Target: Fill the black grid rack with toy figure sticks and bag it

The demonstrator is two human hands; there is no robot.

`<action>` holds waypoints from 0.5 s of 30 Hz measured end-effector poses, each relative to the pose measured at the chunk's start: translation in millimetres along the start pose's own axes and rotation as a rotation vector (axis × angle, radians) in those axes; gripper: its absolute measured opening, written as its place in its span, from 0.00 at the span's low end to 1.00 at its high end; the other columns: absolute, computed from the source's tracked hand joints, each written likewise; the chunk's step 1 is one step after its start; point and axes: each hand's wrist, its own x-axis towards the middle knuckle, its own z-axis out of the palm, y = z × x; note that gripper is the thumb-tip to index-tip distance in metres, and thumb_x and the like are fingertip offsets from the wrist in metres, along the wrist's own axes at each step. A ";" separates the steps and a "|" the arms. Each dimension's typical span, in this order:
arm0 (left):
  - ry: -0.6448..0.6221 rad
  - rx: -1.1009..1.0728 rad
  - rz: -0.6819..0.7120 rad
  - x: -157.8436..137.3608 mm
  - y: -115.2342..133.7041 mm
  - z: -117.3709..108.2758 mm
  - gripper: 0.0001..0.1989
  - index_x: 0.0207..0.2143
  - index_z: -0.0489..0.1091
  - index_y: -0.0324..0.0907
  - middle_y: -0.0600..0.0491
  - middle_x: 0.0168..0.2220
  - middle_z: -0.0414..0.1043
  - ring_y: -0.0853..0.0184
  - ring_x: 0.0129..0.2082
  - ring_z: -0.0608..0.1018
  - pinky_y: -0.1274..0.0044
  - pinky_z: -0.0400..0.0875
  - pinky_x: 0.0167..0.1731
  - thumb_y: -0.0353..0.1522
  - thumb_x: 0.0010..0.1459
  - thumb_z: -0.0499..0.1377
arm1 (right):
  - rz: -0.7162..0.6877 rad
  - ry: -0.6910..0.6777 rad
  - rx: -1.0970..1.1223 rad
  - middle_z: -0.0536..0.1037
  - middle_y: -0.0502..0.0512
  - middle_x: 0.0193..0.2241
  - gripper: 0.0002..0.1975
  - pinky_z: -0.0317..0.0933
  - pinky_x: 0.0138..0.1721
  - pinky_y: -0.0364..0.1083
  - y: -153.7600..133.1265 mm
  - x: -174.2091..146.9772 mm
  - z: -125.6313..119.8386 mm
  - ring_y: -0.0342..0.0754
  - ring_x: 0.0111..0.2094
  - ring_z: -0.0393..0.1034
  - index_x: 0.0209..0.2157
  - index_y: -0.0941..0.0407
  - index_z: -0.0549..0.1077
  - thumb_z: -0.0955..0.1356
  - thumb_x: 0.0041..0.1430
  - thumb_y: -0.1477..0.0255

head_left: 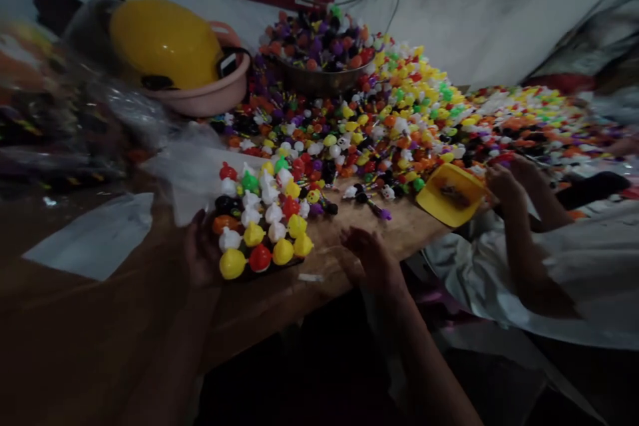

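On the wooden table in front of me, small plastic toy heads (272, 213) in yellow, white, red, green, orange and black stand in close rows. A dark edge shows beneath the front row, but what holds them is mostly hidden. My left hand (200, 253) lies in shadow along the left side of the rows, fingers stretched out and against or very near them. Right of the rows, my right hand (369, 256) hovers over the table edge, slightly blurred, its fingers apart with nothing in them. Several loose toys (369, 200) lie just beyond it.
A large heap of similar toys (409, 113) covers the back, with a heaped metal bowl (324, 80) among it. Left are a pink basin (200, 98) with a yellow helmet (164, 40) and plastic sheets (94, 233). At right, a co-worker's hands (509, 180) are near a yellow scoop-like container (439, 206).
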 end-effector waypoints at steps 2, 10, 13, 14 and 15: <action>0.004 0.059 0.041 -3.9 7.8 2.9 0.07 0.34 0.77 0.58 0.69 0.40 0.81 0.63 0.49 0.80 0.72 0.80 0.43 0.45 0.55 0.62 | 0.034 0.018 0.152 0.84 0.52 0.38 0.26 0.63 0.60 0.63 -9.0 -14.3 -27.1 0.54 0.44 0.78 0.35 0.47 0.82 0.68 0.53 0.40; -0.158 0.211 -0.061 -27.5 47.3 14.7 0.14 0.28 0.78 0.61 0.66 0.41 0.81 0.52 0.57 0.76 0.54 0.73 0.60 0.53 0.56 0.58 | -0.032 0.103 0.331 0.83 0.52 0.45 0.29 0.58 0.62 0.67 -27.5 -56.4 -77.9 0.55 0.50 0.75 0.35 0.43 0.82 0.62 0.56 0.37; -0.113 0.196 -0.065 -44.5 54.4 25.7 0.09 0.28 0.78 0.66 0.73 0.44 0.79 0.53 0.67 0.65 0.54 0.58 0.69 0.52 0.54 0.61 | 0.022 -0.010 0.372 0.84 0.52 0.39 0.25 0.57 0.62 0.66 -30.1 -67.1 -83.7 0.54 0.43 0.77 0.33 0.45 0.81 0.67 0.52 0.39; -0.110 0.193 -0.067 -52.0 56.9 31.1 0.08 0.29 0.78 0.67 0.75 0.46 0.77 0.54 0.69 0.60 0.57 0.54 0.71 0.52 0.54 0.61 | 0.043 -0.034 0.372 0.84 0.52 0.38 0.24 0.57 0.63 0.65 -30.0 -69.6 -85.6 0.54 0.42 0.77 0.32 0.46 0.81 0.69 0.52 0.41; -0.102 0.192 -0.070 -60.2 59.7 37.0 0.07 0.30 0.78 0.68 0.76 0.47 0.76 0.55 0.70 0.57 0.59 0.51 0.71 0.52 0.53 0.62 | 0.056 -0.048 0.372 0.84 0.53 0.40 0.24 0.56 0.63 0.64 -29.6 -71.8 -87.5 0.54 0.44 0.77 0.34 0.48 0.81 0.70 0.52 0.42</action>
